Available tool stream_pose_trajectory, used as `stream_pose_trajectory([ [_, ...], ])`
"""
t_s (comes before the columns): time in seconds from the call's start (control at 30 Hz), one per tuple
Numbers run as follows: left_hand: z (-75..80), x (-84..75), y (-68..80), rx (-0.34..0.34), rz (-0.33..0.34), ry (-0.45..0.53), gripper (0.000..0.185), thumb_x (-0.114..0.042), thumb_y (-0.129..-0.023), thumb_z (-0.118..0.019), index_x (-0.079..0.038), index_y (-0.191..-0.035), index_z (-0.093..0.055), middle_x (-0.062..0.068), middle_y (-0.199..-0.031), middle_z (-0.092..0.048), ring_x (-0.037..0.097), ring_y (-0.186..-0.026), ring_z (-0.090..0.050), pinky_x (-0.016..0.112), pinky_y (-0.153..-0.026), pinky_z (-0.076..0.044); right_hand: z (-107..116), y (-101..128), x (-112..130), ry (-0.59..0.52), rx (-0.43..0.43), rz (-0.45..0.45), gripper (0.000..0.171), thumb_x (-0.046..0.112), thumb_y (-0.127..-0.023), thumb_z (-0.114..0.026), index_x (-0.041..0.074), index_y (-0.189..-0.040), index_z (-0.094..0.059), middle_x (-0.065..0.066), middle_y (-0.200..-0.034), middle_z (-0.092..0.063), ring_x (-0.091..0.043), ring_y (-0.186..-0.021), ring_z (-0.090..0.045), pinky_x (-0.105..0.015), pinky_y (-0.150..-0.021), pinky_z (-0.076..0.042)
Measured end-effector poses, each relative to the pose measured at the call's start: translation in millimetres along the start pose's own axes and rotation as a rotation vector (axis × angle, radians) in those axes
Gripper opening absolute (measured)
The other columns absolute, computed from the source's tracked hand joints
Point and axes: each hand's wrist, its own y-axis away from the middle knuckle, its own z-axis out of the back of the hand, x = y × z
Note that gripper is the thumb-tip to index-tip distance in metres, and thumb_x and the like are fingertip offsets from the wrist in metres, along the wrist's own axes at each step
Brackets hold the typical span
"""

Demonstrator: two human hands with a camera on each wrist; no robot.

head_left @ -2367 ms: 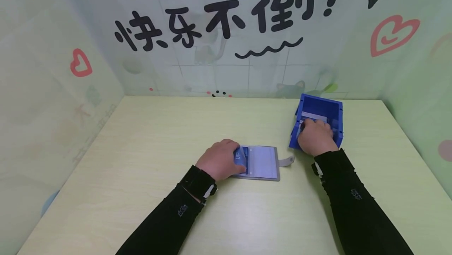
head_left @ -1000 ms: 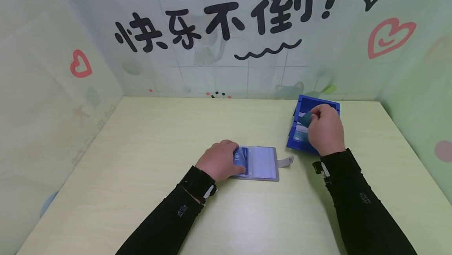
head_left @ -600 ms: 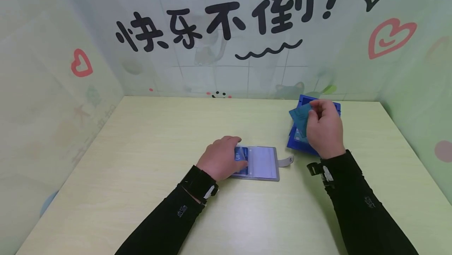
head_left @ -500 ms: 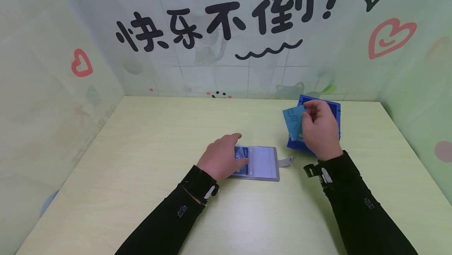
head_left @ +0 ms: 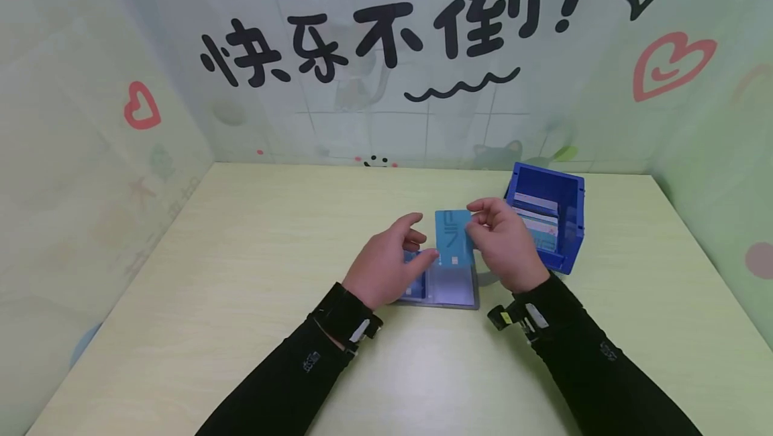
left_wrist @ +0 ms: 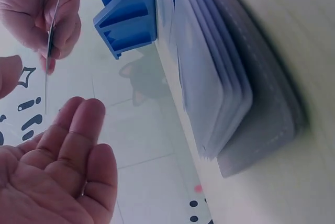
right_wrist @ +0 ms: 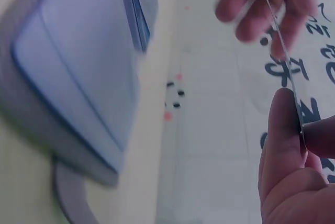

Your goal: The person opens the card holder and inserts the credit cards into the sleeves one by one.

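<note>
My right hand [head_left: 507,245] pinches a light-blue VIP card [head_left: 453,236] by its right edge, between thumb and fingers. The card stands upright above the open card holder [head_left: 449,292], which lies on the table with clear sleeves and a grey cover. Just left of the card is my left hand [head_left: 386,265], its fingers loosely bent and holding nothing. In the left wrist view the card [left_wrist: 48,67] appears edge-on, apart from the left fingers. A darker blue card [head_left: 415,287] sits in the holder's left sleeve, partly hidden by my left hand.
A blue bin [head_left: 568,221] stands at the right rear with several cards [head_left: 539,221] inside. The holder's strap [right_wrist: 73,192] sticks out on its right side. A printed fabric backdrop [head_left: 362,127] rises behind the table [head_left: 272,221].
My right hand has drawn the light-blue card out of the bin and carried it left, over the holder. My left hand has lifted off the holder's left side and opened toward the card.
</note>
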Motion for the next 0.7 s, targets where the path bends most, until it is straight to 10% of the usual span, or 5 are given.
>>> stream_pose_trajectory([
  [0.37,-2.3,2.5,-3.4,-0.024,0.015,0.066,0.058,-0.023,-0.102,-0.070,-0.011,-0.155,-0.049,0.002,-0.110,-0.075,0.013,-0.094,-0.071,0.033,-0.082,-0.058,-16,3,-8,-0.050,0.104,-0.089,0.033,0.011,-0.107,-0.055,-0.002,-0.137,-0.052,-0.009,-0.102,-0.063,-0.017,-0.090,-0.067,-0.024,-0.085,-0.059],
  [0.7,-0.1,11.0,-6.3,-0.015,0.134,0.009,0.052,-0.022,-0.103,-0.069,-0.009,-0.151,-0.055,0.000,-0.089,-0.066,0.015,-0.071,-0.059,0.031,-0.070,-0.048,-10,3,-10,0.643,0.277,-0.022,0.033,0.019,-0.107,-0.061,0.004,-0.136,-0.066,-0.012,-0.125,-0.074,-0.029,-0.112,-0.070,-0.050,-0.102,-0.056],
])
